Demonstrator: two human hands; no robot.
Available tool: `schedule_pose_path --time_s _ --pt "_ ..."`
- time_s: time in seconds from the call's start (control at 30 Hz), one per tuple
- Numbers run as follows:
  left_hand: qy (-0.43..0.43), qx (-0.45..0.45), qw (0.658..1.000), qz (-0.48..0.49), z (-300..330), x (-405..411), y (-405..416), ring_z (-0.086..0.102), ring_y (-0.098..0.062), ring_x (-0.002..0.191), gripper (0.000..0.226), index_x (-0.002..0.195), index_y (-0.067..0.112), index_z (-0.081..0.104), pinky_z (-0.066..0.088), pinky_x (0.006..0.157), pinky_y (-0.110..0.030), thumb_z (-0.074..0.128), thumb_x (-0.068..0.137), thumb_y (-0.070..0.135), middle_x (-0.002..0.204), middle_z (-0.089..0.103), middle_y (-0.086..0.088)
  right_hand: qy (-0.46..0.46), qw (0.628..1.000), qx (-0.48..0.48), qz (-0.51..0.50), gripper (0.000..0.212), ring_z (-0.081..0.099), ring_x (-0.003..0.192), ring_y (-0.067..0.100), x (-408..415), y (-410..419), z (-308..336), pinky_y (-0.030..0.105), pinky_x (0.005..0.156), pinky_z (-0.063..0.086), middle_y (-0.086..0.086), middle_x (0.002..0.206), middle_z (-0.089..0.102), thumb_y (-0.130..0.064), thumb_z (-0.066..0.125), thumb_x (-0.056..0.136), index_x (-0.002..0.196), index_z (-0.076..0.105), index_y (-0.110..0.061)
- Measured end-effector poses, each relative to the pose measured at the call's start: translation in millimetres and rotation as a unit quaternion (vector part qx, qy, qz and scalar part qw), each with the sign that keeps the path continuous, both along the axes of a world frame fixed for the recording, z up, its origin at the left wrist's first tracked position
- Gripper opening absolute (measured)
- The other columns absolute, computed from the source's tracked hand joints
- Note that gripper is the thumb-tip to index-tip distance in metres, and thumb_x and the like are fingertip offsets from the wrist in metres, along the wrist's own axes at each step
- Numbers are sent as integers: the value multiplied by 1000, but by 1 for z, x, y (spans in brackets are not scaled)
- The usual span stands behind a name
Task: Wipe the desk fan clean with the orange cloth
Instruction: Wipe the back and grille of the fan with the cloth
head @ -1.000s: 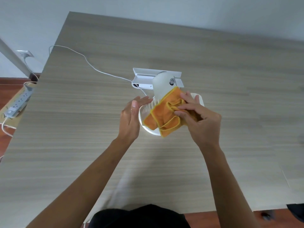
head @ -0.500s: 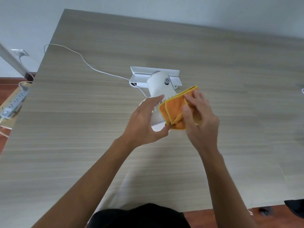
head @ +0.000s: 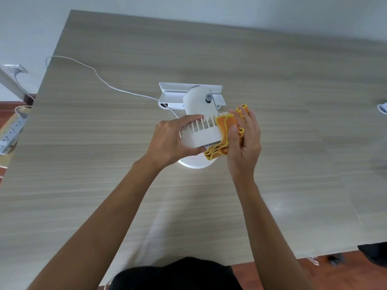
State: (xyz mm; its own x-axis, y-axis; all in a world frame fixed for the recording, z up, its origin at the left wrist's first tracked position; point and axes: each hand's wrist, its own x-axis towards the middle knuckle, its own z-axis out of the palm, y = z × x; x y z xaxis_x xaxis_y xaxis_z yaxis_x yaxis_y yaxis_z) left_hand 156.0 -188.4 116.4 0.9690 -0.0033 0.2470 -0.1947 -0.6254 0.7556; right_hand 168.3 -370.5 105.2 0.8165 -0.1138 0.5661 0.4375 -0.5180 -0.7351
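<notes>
A white desk fan (head: 200, 130) stands near the middle of the wooden desk (head: 272, 80), its ribbed grille facing up and its motor housing behind. My left hand (head: 171, 141) grips the fan's left rim and front. Folded in several layers, the orange cloth (head: 224, 135) is pressed against the fan's right side by my right hand (head: 244, 143), whose fingers and thumb hold the cloth. Part of the fan's round front edge shows below the hands; its right rim is hidden by cloth and hand.
A white clamp bracket (head: 178, 95) sits behind the fan, and a white cable (head: 100, 77) runs from it off the desk's left edge toward a power strip (head: 12, 132) on the floor. A small white object (head: 382, 107) lies at the desk's far right.
My right hand slid the cloth from the top of the grille to the fan's right side. My left hand closed round the fan's left rim, and the fan head tilted.
</notes>
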Motion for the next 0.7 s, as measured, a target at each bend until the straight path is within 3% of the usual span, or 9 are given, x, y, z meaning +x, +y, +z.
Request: schedule_pose_path --time_s 0.1,0.17,0.23,0.3,0.4,0.47,0.57,0.63,0.7 --pt "8 0 1000 -9 1 3 4 64 -13 78 72 121 34 66 54 82 -36 80 52 50 100 73 14 87 985 147 -18 31 44 138 21 4 -1 -10 52 110 37 -6 139 57 -25 47 100 127 61 -31" --pt "13 3 1000 -12 2 5 7 66 -14 82 71 121 35 66 54 83 -37 81 53 47 101 73 13 153 951 267 -24 34 54 129 21 7 -3 -11 52 106 43 0 134 62 -33 46 99 128 62 -26" --pt "13 2 1000 -17 3 6 9 67 -13 84 70 120 35 67 54 84 -35 81 52 47 101 74 13 212 906 364 -38 36 66 112 14 10 -8 -5 40 95 55 -1 119 70 -29 46 100 128 63 -14" --pt "11 1 1000 -23 4 7 10 67 -13 86 69 118 34 68 54 85 -35 81 52 45 102 74 14 271 863 423 -50 34 69 95 10 14 -14 -7 27 77 58 -4 104 72 -32 49 99 120 68 -13" --pt "11 7 1000 -27 5 9 11 69 -15 87 68 117 34 69 54 85 -37 80 51 47 101 75 11 333 814 472 -64 25 69 84 14 18 -21 -20 28 69 55 -6 84 73 -38 54 94 94 71 -20" --pt "10 9 1000 -28 5 9 11 69 -17 88 69 117 34 69 54 85 -39 77 50 51 100 75 10 349 779 517 -68 22 70 73 10 20 -24 -33 24 64 55 -7 75 72 -33 50 96 91 67 -21" --pt "15 11 999 -28 6 10 11 69 -18 89 69 116 35 69 54 84 -40 75 50 53 100 75 10 364 737 564 -74 25 67 91 16 24 -20 -49 30 80 56 -2 93 70 -33 45 97 104 65 -20" --pt "20 9 999 -28 7 10 12 69 -19 90 69 116 35 69 54 85 -41 75 49 53 100 75 10 385 730 560 -70 31 62 109 22 25 -15 -56 37 101 49 3 113 68 -35 43 97 114 64 -20" --pt "26 11 999 -30 8 10 12 69 -19 91 69 116 35 69 54 85 -41 74 49 54 101 75 10 407 719 561 -49 36 54 126 26 26 -15 -62 42 113 39 7 132 61 -38 45 95 121 62 -20"
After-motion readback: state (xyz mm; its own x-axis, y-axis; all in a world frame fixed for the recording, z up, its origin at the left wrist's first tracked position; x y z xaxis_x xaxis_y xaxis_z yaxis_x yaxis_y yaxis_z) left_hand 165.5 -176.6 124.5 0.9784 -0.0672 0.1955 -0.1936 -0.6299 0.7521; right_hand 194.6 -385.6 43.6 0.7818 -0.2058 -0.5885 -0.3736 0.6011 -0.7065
